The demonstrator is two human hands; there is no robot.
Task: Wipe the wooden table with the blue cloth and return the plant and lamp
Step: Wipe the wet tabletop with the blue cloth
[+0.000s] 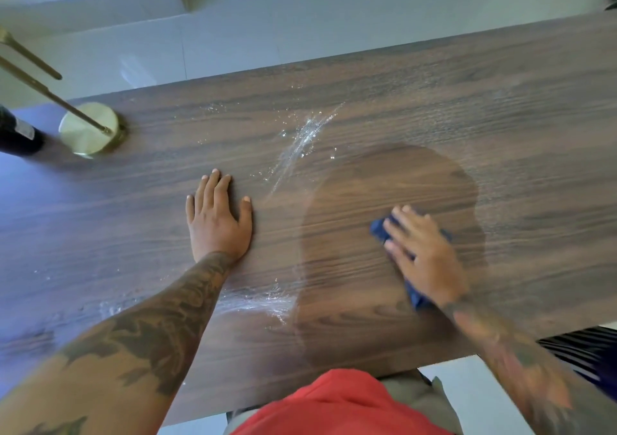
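Note:
A dark wooden table [434,107] fills the view. My right hand [425,256] presses flat on the crumpled blue cloth [379,229], inside a darker wiped patch at the right centre. Its outline is blurred. My left hand [218,217] lies flat on the wood, fingers spread, holding nothing. White spray droplets [305,137] streak the surface between and beyond the hands, and more lie near my left forearm. The brass lamp's round base [90,130] stands at the table's left end, its thin stem leaning out of frame. No plant is in view.
A dark bottle-like object [18,134] stands beside the lamp base at the far left. Pale tiled floor [233,33] lies beyond the table's far edge. A striped fabric [587,344] shows below the near right edge. My red shirt is against the near edge.

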